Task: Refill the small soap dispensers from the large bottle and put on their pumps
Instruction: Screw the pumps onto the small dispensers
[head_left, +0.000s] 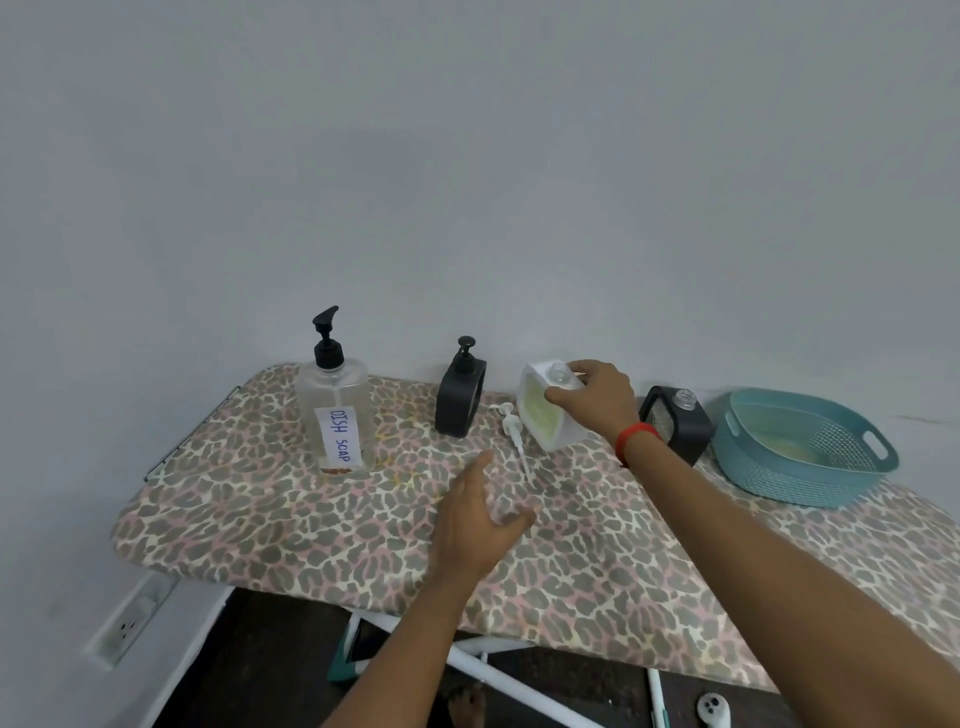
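My right hand (597, 397) grips a small white dispenser (540, 415) near its open neck; the dispenser is tilted and holds yellowish soap. Its white pump (515, 436) lies loose on the board just left of it. My left hand (475, 525) hovers open over the board, fingers relaxed and holding nothing. The large clear bottle labelled DISH SOAP (337, 410) stands at the left with its black pump on, almost empty. A small black dispenser (461, 395) with its pump on stands between them. Another black dispenser (678, 423) with an open neck sits right of my wrist.
Everything rests on a leopard-print ironing board (270, 519) set against a grey wall. A teal plastic basket (802, 447) stands at the far right. White board legs and a dark floor show below the front edge.
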